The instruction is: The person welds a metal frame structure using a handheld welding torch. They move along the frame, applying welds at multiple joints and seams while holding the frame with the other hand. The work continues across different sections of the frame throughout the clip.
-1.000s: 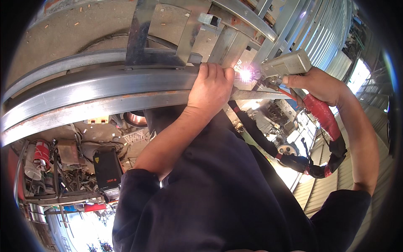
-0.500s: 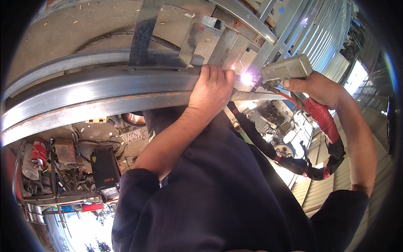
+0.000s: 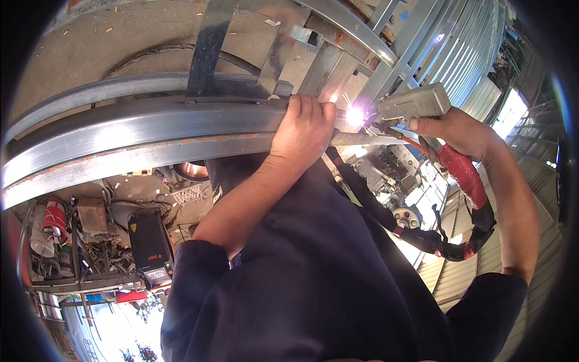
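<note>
My left hand (image 3: 304, 128) is closed over a long grey square steel tube (image 3: 181, 122), its fingers curled across the top. To its right, my right hand (image 3: 463, 134) grips a welding gun (image 3: 415, 102) with a boxy grey body and a red-wrapped handle. The gun's nozzle points left at the steel, a short way from my left fingers. A glaring white-violet welding spot (image 3: 354, 116) burns at the nozzle's tip and hides the joint there. A black-wrapped cable (image 3: 386, 211) loops down from the handle.
A dark flat metal bracket (image 3: 202, 66) stands on the tube's far side. Steel bars (image 3: 446, 48) form a frame at upper right. Below left are a black machine case (image 3: 151, 244), a red cylinder (image 3: 55, 218) and a shelf of scrap (image 3: 99, 256).
The welding spot still glows, with thin spark streaks now flying from it. The gun and my right hand sit very slightly lower in view. My left hand keeps its place on the tube.
</note>
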The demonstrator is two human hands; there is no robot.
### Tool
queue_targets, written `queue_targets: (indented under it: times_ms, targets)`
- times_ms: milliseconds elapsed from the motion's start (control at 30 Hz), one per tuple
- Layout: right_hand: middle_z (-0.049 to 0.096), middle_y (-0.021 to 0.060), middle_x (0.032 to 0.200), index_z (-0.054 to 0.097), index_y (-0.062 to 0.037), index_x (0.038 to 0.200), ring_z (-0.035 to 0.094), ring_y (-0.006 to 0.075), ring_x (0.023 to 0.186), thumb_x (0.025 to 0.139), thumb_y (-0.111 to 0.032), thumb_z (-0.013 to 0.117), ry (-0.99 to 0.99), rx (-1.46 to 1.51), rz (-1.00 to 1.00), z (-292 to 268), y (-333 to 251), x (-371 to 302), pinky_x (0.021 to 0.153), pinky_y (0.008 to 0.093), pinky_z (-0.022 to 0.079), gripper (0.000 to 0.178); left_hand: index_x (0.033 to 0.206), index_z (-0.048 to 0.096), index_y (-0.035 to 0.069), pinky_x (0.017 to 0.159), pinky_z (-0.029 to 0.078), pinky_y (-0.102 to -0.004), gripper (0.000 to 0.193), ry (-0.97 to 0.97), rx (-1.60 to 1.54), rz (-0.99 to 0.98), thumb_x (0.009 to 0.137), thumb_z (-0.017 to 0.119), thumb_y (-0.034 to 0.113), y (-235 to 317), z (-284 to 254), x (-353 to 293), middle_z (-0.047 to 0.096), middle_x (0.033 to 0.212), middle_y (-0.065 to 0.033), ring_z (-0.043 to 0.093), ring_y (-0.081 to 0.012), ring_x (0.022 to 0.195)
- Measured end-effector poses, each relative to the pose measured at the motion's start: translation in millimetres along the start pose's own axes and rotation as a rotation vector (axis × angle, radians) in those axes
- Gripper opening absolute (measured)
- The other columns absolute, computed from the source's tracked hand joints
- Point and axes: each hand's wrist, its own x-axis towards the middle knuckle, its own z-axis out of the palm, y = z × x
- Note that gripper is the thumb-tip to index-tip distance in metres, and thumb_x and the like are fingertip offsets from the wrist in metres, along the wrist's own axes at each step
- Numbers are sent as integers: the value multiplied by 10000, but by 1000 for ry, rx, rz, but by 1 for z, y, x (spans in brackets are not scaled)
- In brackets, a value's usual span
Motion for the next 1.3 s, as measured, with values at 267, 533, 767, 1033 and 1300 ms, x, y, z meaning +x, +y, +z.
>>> queue_targets:
  times_ms: [267, 533, 767, 1033, 1300]
  targets:
    - [654, 74, 1067, 595, -14, 1437, 656, 156, 784, 1011, -384, 719, 8, 46, -56, 4, 5, -4, 681, 326, 563, 578, 909, 541, 106, 962, 486, -419, 113, 12, -4, -12, 863, 612, 181, 0, 3, 1, 648, 891, -116, 643, -292, 929]
    - [666, 73, 1145, 590, -18, 1446, 648, 147, 852, 1017, -372, 713, 10, 42, -69, 3, 10, -8, 733, 324, 564, 570, 927, 547, 106, 964, 487, -429, 139, 0, -32, -11, 850, 625, 191, -1, 4, 3, 648, 890, -111, 645, -294, 926]
    - [671, 63, 1181, 579, -20, 1457, 646, 145, 888, 1013, -371, 723, 27, 35, 24, 3, 27, -18, 788, 313, 554, 584, 930, 559, 108, 959, 486, -431, 245, -11, -69, -11, 761, 702, 211, -1, 3, 6, 646, 874, -91, 645, -285, 897]
    - [671, 87, 997, 568, 2, 1402, 660, 177, 770, 956, -329, 795, 209, 300, -154, 46, 109, -41, 649, 349, 560, 600, 919, 579, 113, 907, 478, -411, 454, -39, -33, -4, 761, 827, 459, 3, -3, 7, 648, 810, -57, 652, -261, 816]
    - [710, 45, 1021, 610, -32, 1321, 690, 133, 838, 949, -187, 792, 451, 649, -486, 139, 233, -17, 742, 304, 582, 442, 1030, 655, 67, 845, 497, -433, 645, -13, 52, 0, 713, 868, 586, 9, -5, 8, 731, 859, -92, 712, -302, 845]
